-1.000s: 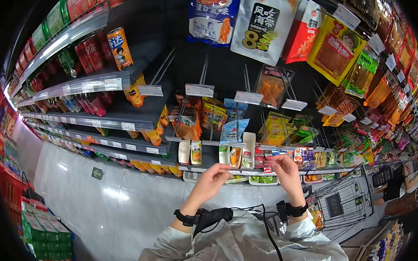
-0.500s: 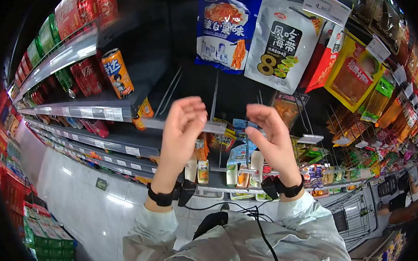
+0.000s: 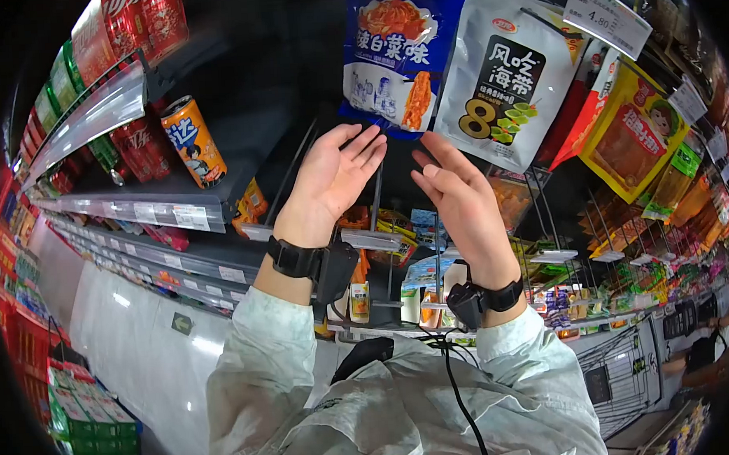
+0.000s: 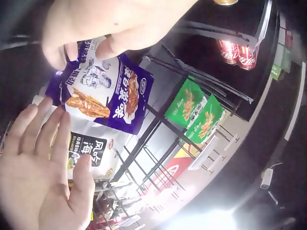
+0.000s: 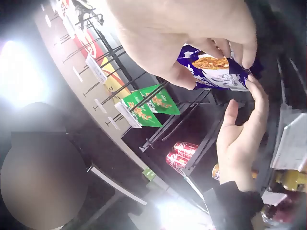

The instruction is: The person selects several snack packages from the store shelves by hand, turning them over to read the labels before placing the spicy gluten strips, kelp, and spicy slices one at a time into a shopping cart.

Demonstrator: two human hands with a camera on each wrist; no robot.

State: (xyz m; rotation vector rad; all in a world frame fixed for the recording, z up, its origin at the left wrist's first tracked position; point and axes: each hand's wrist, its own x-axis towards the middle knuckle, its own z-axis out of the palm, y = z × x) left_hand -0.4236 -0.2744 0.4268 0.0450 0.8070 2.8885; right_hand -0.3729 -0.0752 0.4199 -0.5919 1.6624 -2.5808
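A blue snack bag (image 3: pixel 389 61) hangs at the top middle of the head view, with a silver seaweed bag (image 3: pixel 501 80) to its right. Just below the blue bag's lower edge is my left hand (image 3: pixel 329 176), palm turned up and fingers loosely extended. My right hand (image 3: pixel 462 193) is at the bag's lower right, its fingers reaching toward the bottom corner. In the left wrist view the blue bag (image 4: pixel 103 91) lies between both hands. Fingertips of both hands are close to its lower edge; whether they touch it I cannot tell.
On the left shelf stands an orange can (image 3: pixel 193 143) near red cans (image 3: pixel 140 149). Metal hooks with price tags stick out below the hands. More hanging bags, such as a yellow one (image 3: pixel 636 135), line the right; a shopping cart (image 3: pixel 624 374) stands at lower right.
Both hands have risen from near the low shelf to the blue bag's lower edge. The left palm has turned upward, and the hanging bags look larger in the head view.
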